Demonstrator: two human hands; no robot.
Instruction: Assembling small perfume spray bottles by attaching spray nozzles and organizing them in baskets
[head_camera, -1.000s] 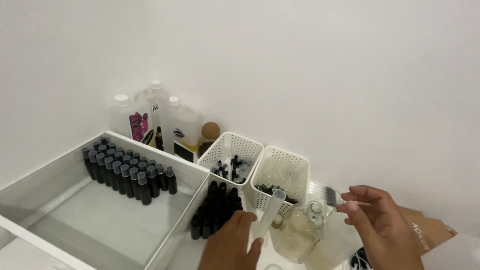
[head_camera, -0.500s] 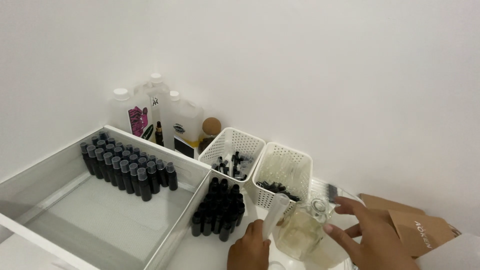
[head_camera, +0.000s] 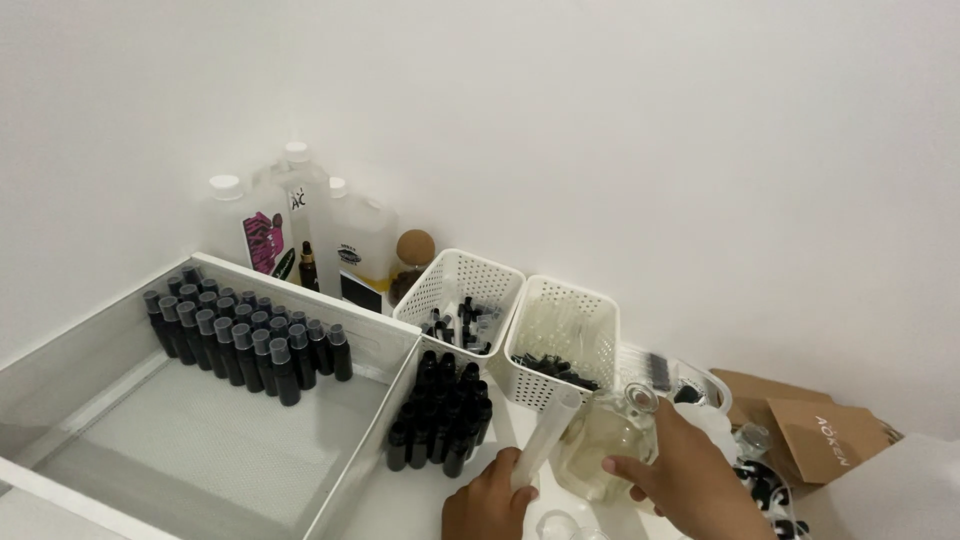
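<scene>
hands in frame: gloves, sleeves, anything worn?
Both bare: no gloves, and no rings or watch that can be made out. Left hand shows only knuckles and wrist at the bottom edge, no sleeve. Right hand and forearm are uncovered as far as the frame shows.

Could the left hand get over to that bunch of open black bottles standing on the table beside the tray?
Probably yes. The left hand sits just beside the open black bottles, with bare table between them. But its fingers are wrapped around a white tube, so it isn't free.
</scene>
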